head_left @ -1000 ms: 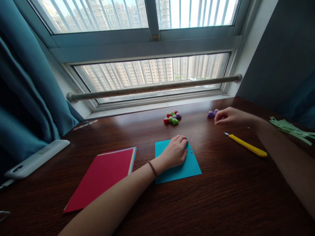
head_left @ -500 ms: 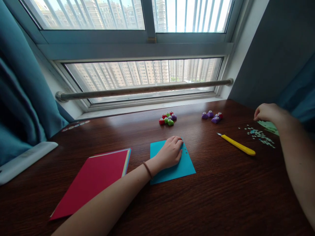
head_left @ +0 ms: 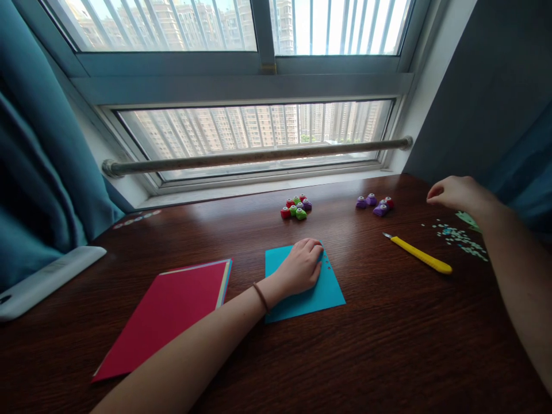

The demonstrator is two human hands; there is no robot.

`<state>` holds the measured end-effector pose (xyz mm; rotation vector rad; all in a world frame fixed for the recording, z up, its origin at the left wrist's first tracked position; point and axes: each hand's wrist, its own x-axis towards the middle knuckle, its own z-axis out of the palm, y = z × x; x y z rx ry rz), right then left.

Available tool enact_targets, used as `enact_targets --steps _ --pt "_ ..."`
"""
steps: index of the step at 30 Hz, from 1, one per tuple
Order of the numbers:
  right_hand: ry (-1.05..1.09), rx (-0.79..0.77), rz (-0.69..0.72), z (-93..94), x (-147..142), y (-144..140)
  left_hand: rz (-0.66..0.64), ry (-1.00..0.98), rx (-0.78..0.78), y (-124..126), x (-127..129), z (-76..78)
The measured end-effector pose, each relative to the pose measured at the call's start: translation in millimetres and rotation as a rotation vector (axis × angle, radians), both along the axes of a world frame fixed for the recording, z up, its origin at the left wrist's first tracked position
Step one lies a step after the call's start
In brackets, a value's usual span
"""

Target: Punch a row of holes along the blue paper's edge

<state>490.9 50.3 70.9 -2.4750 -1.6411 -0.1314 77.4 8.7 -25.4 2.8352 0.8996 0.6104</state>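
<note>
Table (head_left: pixel 388 345): red paper stack (head_left: pixel 168 313), small punches (head_left: pixel 295 208), yellow knife (head_left: pixel 420 256), paper confetti (head_left: pixel 461 240). Left hand (head_left: pixel 299 267) lies flat, loosely open, on the blue sheet (head_left: pixel 319 293). Right hand (head_left: pixel 457 194), fingers curled and empty, hovers near the confetti.

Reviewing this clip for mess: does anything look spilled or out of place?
Yes: small paper bits lie scattered on the table below the right hand, beside the yellow knife.
</note>
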Motion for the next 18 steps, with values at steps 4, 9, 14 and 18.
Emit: enact_targets --steps 4,9,14,18 --pt "0.045 0.017 0.228 -19.9 -70.3 -0.4 0.006 0.006 -0.002 -0.4 0.2 0.1" --pt "0.103 0.162 0.713 -76.7 -170.2 -7.7 0.006 0.006 0.005 -0.8 0.3 2.1" --pt "0.214 0.311 1.017 -104.4 -212.9 0.2 0.057 -0.030 0.017 -2.3 1.5 -1.4" --pt "0.227 0.353 1.059 -105.2 -230.4 31.1 0.367 -0.096 0.044 -1.6 2.2 0.7"
